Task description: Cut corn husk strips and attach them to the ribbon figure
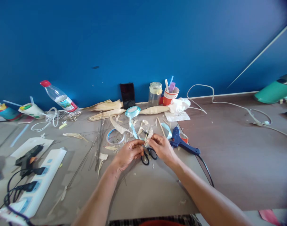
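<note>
Near the middle of the table my two hands meet over black-handled scissors [144, 158]. My left hand [130, 153] is closed in a pinch at the base of a small pale husk piece [149, 135]. The fingers of my right hand [161, 147] pinch the same piece from the right. Around them lie husk scraps, a roll of light blue ribbon [132, 111] and a tape ring [115, 137]. A blue glue gun [184, 142] rests just right of my right hand. Thin wires [100, 141] lie to the left.
A white power strip [43, 183] and a black glue gun [29, 158] lie at left. Along the blue wall stand a tilted plastic bottle [61, 98], a phone [127, 95], a clear jar [155, 94] and paper cups [170, 96]. A white cable [235, 103] crosses the right side.
</note>
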The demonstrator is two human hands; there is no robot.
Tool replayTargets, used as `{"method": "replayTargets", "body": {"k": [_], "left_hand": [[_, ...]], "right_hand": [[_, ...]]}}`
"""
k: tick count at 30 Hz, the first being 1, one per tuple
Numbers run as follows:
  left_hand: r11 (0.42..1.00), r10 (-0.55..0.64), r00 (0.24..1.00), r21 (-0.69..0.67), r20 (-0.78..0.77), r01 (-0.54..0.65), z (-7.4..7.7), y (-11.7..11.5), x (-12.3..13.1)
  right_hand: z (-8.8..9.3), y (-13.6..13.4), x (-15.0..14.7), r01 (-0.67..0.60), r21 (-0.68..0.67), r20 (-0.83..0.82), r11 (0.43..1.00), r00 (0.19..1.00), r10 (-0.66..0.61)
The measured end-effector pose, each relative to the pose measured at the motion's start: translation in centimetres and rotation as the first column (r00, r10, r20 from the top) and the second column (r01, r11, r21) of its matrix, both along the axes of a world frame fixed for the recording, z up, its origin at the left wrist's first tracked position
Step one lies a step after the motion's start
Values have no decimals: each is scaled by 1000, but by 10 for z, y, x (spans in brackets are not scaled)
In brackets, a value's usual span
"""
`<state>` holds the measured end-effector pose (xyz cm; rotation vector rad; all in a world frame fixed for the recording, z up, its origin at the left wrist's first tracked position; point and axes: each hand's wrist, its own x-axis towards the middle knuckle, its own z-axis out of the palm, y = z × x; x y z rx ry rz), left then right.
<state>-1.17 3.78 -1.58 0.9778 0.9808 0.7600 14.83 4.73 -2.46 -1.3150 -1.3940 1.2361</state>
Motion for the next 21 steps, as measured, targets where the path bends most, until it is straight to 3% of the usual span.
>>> {"method": "replayTargets", "body": {"k": [15, 17, 21], "left_hand": [[1000, -14, 1000, 9, 11, 14, 1, 1, -4], [999, 38, 999, 29, 20, -39, 4, 3, -13], [954, 270, 949, 84, 165, -287, 15, 9, -42]], "right_hand": [[2, 1, 1, -55, -47, -83, 997, 995, 51], [3, 0, 2, -58, -26, -86, 998, 995, 56], [4, -1, 3, -41, 123, 79, 992, 996, 32]]}}
